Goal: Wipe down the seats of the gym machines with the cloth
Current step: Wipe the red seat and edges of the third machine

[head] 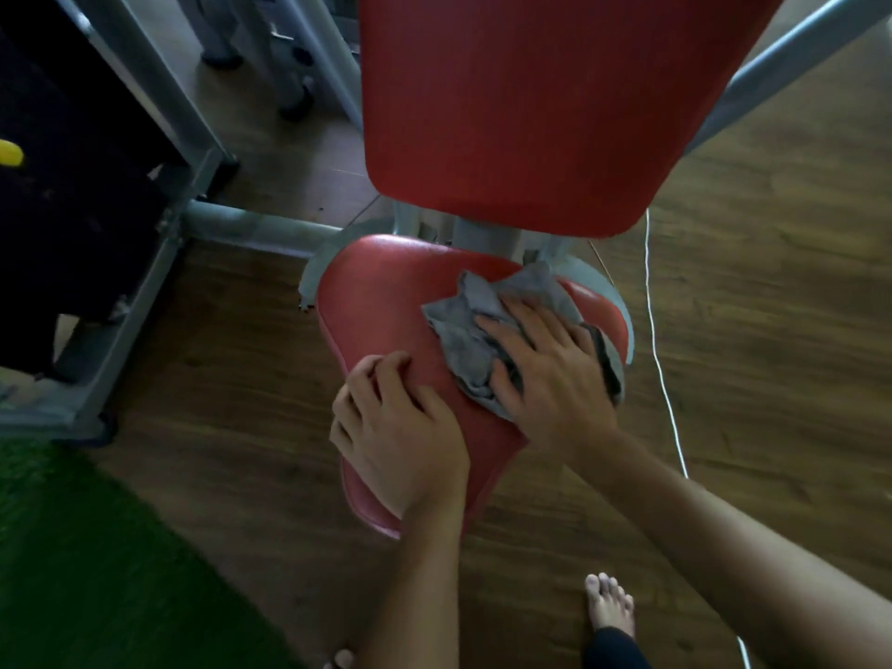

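Wooden floor (772, 330), red seat (386, 292): your right grip (550, 374) lies flat, fingers spread, on the grey cloth (463, 325) at the seat's 3 o'clock, left grip (400, 432) resting slack at 7 o'clock; press evenly, sweeping toward 10 o'clock.

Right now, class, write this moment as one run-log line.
phase: wiping | right hand: pressed flat on grey cloth | left hand: rests on front of red seat | cloth: on seat's right half

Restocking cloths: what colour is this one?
Grey cloth, under the right hand; head view.
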{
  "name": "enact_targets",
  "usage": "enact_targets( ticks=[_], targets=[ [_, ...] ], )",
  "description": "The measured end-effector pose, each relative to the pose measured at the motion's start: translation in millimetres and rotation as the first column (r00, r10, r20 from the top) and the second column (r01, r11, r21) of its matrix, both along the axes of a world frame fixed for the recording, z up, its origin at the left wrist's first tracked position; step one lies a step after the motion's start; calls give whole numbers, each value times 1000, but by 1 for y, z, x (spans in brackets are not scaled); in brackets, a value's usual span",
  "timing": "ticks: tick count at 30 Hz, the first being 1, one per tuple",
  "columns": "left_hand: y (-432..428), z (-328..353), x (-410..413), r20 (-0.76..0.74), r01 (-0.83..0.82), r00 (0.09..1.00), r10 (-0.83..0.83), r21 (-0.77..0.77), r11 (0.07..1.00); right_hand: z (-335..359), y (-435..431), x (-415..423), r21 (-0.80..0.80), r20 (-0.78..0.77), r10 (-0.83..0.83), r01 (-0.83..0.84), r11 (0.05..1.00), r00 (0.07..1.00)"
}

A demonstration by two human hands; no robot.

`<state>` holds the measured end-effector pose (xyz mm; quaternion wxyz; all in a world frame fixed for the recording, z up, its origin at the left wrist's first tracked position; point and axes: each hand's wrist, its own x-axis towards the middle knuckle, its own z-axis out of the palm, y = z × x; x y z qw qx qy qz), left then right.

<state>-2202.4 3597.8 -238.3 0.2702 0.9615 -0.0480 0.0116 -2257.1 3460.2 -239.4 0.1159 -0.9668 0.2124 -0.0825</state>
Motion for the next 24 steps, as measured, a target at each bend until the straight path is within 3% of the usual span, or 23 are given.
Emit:
enact_targets(
  ticks=[5, 8, 12, 17, 24],
  targets=[
    [14, -10, 2, 57, 243, 968, -244, 14, 970, -4, 9, 13, -66, 6, -103, 103, 992, 995],
    [37, -16, 25, 107, 472, 873, -476, 65, 879, -9, 9, 9, -81, 59, -117, 121, 989, 991],
    [61, -21, 74, 150, 687, 723, -675, -45, 725, -6, 11, 11, -41, 55, -105, 107, 993, 993],
    [62, -24, 105, 188, 799, 602, -776, -144, 584, 4, 37, 6, 35, 136, -126, 123, 992, 983],
    [66, -43, 102, 294, 817, 568, -769, -311, 485, 13, 36, -6, -49, 99, -99, 104, 993, 990]
  ],
)
